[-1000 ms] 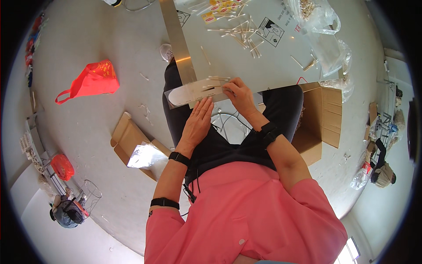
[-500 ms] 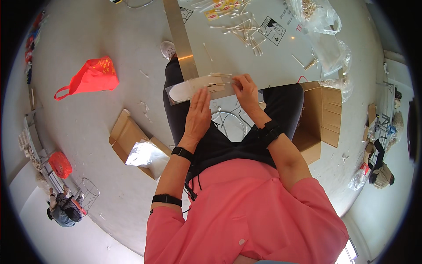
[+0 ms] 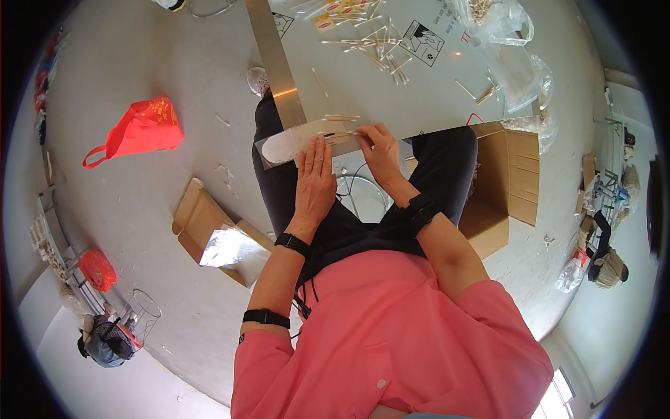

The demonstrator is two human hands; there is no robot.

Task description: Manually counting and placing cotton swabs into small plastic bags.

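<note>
A flat clear plastic bag (image 3: 269,158) with a white rounded card (image 3: 281,146) inside lies across the near left corner of the table. My left hand (image 3: 315,183) rests on its near edge with the fingers stretched out flat. Several cotton swabs (image 3: 340,117) stick out at the bag's right end, some partly inside or over it; I cannot tell which. Beside that end, my right hand (image 3: 381,155) pinches at the tip of one swab. A larger loose pile of cotton swabs (image 3: 380,46) is spread farther back on the table.
Yellow-and-white packets (image 3: 325,22) are at the table's far edge. Plastic bags with swabs (image 3: 499,24) stand at the far right. An open cardboard box (image 3: 520,171) is right of my legs, another carton (image 3: 192,209) left. A red bag (image 3: 150,126) lies on the floor. Two people are farther off.
My right hand has moved slightly left, bringing its fingertips against the swab ends. My left hand stays flat on the bag. The whole view has shifted a little.
</note>
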